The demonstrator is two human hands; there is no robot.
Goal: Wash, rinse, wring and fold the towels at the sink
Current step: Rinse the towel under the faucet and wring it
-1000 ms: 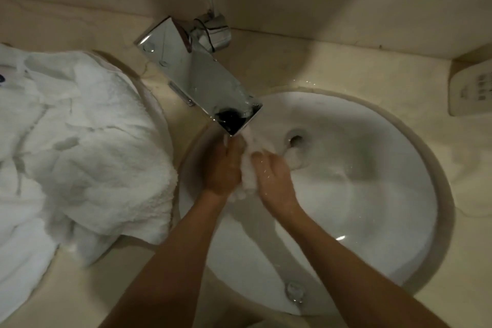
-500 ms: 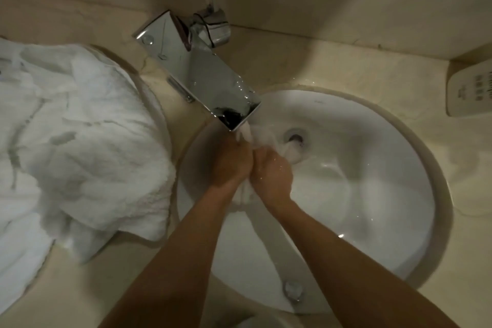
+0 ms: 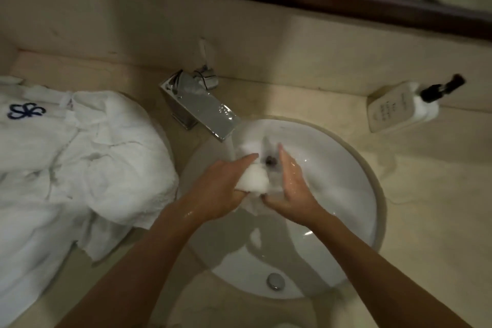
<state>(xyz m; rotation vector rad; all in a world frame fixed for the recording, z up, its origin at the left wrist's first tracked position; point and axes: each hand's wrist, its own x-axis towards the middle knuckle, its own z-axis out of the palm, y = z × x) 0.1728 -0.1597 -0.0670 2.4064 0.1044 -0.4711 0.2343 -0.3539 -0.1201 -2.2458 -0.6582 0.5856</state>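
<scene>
Head view shows a small white towel point(image 3: 254, 181) bunched between both hands over the sink point(image 3: 346, 168), under the faucet point(image 3: 202, 112). Left hand point(image 3: 226, 189) grips it from the left; right hand point(image 3: 290, 186) presses flat-fingered against its right side.

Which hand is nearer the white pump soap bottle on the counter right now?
Right. The right hand is over the round white basin, on the side toward the white pump soap bottle; the left hand, gripping the small white cloth, is farther off.
</scene>
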